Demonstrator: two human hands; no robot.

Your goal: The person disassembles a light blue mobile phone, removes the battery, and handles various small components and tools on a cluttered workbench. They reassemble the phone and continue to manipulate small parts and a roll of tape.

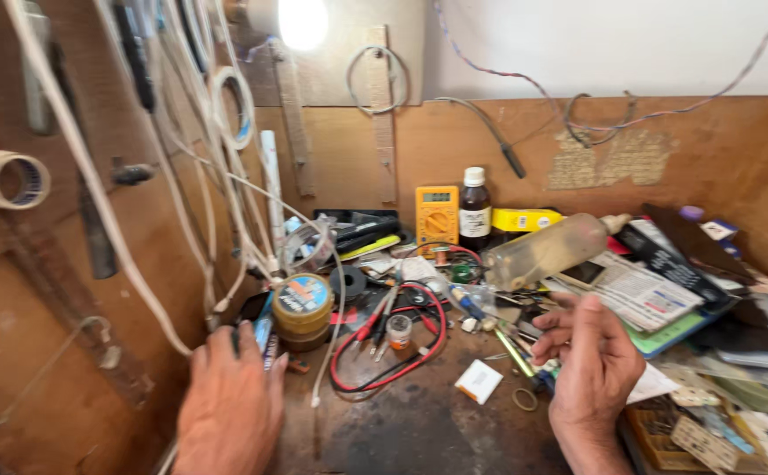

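Head view. The left hand [230,405] lies knuckles up at the bench's left edge, its wrist cut off by the frame bottom. Its fingers curl over a dark and blue object [263,332], mostly hidden; whether they clamp it cannot be told. Just beside it stands a stack of round tins [302,310], yellow with a blue lid label. The right hand [588,356] hovers over the clutter, fingers loosely bent and slightly apart; whether it holds anything cannot be made out.

The worn, stained bench [402,422] is walled by brown board [718,158]. A lit bulb [302,22] glares at the top, washing out its fitting. White cables [182,132] hang at left, beside a tape roll [6,179].

At the back stand a yellow multimeter [437,217], a brown bottle [475,211] with white cap and pale label, and a yellow box [525,219]. A clear bottle [547,251] lies tilted. Red and black leads [393,343] loop at centre, near a small white packet [478,381].
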